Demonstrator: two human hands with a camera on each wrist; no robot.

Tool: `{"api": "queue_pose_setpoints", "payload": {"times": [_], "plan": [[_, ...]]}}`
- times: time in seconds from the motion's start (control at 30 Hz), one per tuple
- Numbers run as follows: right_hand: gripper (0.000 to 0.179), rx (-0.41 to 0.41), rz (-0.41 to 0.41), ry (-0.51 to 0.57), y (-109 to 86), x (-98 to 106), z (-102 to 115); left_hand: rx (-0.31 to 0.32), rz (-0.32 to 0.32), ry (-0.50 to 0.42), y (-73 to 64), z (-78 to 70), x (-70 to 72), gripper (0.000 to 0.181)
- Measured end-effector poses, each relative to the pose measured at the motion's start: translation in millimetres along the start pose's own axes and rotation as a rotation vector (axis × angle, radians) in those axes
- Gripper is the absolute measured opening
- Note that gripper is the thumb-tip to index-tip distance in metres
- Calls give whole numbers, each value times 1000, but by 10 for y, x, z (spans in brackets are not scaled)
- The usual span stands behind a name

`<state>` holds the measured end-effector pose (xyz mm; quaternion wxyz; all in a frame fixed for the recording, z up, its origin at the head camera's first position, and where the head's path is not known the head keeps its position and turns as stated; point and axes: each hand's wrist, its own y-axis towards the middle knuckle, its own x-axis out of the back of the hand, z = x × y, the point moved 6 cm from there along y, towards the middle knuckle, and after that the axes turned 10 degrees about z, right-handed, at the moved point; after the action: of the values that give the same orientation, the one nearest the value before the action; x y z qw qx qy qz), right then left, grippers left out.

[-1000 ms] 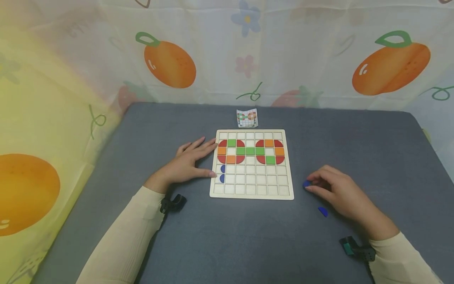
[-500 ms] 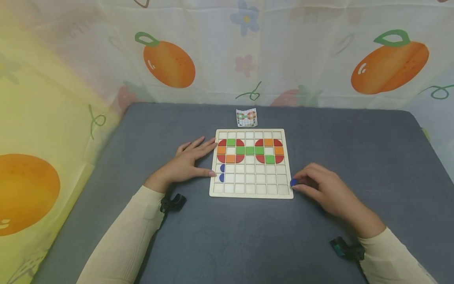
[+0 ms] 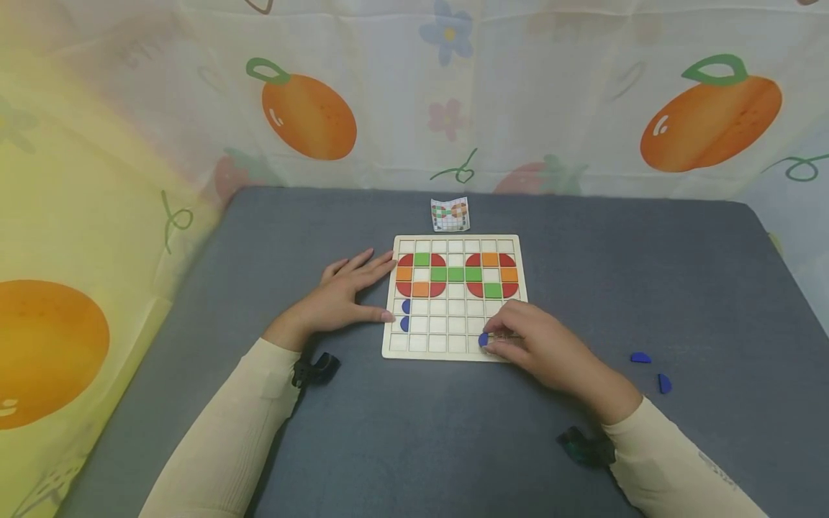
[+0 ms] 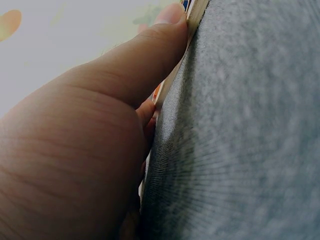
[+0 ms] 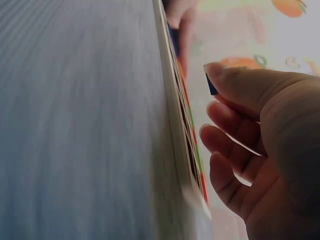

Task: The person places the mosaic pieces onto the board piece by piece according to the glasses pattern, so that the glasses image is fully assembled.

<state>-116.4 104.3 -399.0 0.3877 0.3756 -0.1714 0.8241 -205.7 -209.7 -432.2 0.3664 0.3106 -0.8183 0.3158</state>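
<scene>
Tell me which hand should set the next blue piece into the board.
Right. The right hand already pinches a blue piece over the board. The left hand lies flat against the board's left edge, likely steadying it.

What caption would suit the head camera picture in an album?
A right hand pinches a blue piece over the wooden grid board while the left hand steadies its edge.

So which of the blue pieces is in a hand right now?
The blue piece pinched by the right hand over the board's bottom rows; others sit in left cells or lie loose on the table.
</scene>
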Motion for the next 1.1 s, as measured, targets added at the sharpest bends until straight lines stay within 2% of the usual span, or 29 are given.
{"api": "queue_pose_setpoints", "payload": {"times": [0.3,0.63,0.8,1.1], "plan": [[12,38,44,-66,358,-265,273,-3,-4,1,-9,-14,0,103],[21,-32,89,-171,664,-510,480,-6,-15,5,4,3,0,103],[23,-37,86,-202,726,-558,505,-5,-15,7,4,-12,14,104],[18,48,108,-144,715,-556,479,-3,-10,6,-4,-8,15,103]]}}
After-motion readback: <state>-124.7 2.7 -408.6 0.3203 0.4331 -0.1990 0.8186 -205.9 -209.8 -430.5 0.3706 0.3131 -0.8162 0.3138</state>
